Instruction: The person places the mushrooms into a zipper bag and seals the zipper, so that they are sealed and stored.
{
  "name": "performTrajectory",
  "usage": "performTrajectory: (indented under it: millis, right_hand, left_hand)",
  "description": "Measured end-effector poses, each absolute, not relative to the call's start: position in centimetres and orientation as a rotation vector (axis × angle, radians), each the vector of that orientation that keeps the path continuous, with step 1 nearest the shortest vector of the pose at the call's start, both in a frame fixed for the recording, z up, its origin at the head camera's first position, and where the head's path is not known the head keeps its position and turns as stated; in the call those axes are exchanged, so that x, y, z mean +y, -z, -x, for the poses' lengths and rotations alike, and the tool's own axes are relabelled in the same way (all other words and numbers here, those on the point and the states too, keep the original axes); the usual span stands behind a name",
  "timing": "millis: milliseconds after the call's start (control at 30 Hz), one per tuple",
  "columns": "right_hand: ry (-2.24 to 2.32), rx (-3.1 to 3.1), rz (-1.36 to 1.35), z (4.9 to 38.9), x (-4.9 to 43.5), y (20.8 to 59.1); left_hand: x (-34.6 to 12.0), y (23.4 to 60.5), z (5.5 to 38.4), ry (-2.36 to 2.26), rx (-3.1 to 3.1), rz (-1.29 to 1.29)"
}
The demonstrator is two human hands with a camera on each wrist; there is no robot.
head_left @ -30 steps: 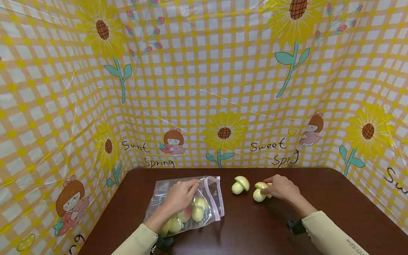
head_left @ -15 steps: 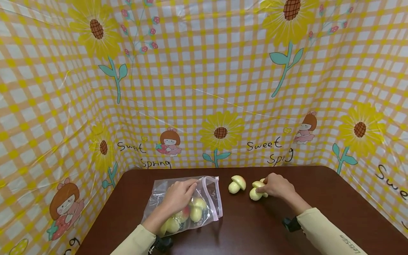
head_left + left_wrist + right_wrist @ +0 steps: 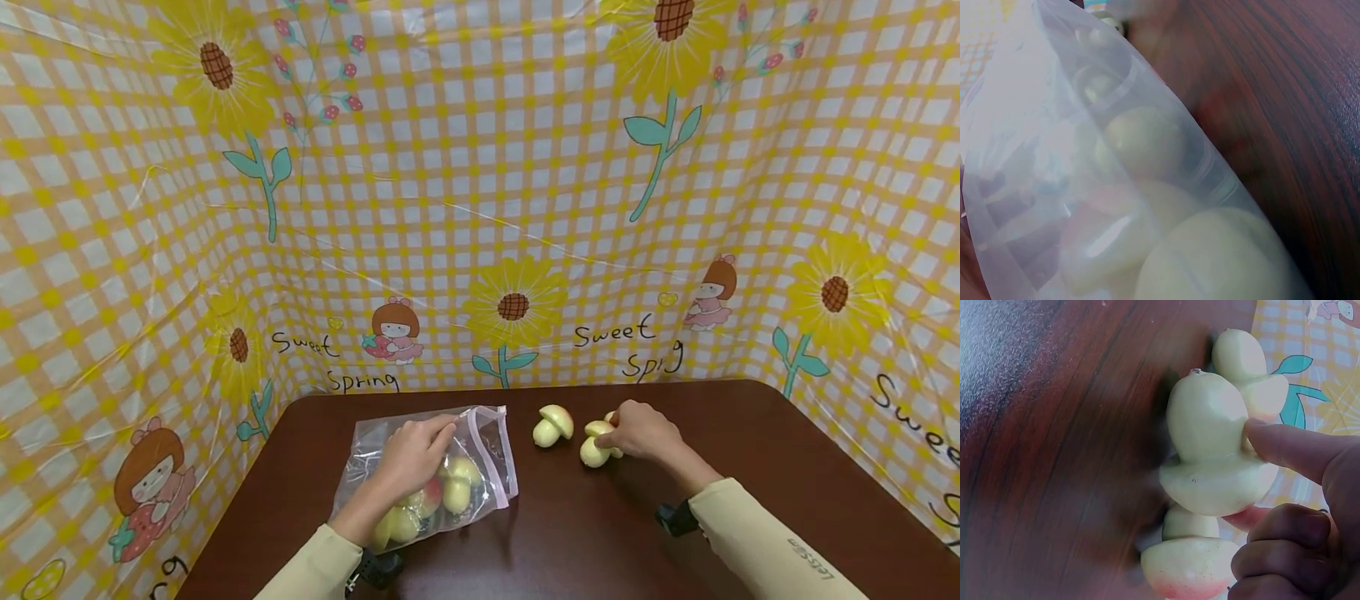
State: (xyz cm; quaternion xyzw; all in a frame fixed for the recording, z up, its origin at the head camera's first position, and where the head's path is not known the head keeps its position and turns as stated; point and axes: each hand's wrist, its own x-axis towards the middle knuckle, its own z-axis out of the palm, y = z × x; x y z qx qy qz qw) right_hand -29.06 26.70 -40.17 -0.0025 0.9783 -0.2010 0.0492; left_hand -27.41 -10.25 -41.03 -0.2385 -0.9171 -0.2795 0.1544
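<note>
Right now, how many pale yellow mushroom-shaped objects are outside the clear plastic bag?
3: one pale yellow mushroom-shaped object in the person's right grip, a second between it and the clear plastic bag, and a third partly hidden behind that grip.

Bearings from the middle of the head view. Checked cloth (image 3: 450,192) carries black script: "Sweet" (image 3: 305,344) just below 9 o'clock, "Spring" (image 3: 363,382) at 8. A second "Sweet" (image 3: 615,332) sits just below 3, a broken "Spr…g" (image 3: 655,358) between 3 and 4; farther out that way, a clipped "Swee" (image 3: 917,417). Between 7 and 8, a cut-off word shows "g" (image 3: 175,567). Right sleeve (image 3: 810,558), 4 o'clock: small lettering, apparently "LetsSlim".
</note>
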Motion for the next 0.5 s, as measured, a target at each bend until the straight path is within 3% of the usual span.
performTrajectory:
  millis: [500]
  right_hand:
    - [0.67,2.989,0.052,29.72,26.58,39.75]
  left_hand:
    - [-10.39,40.8,27.46,0.829,-2.644,0.665]
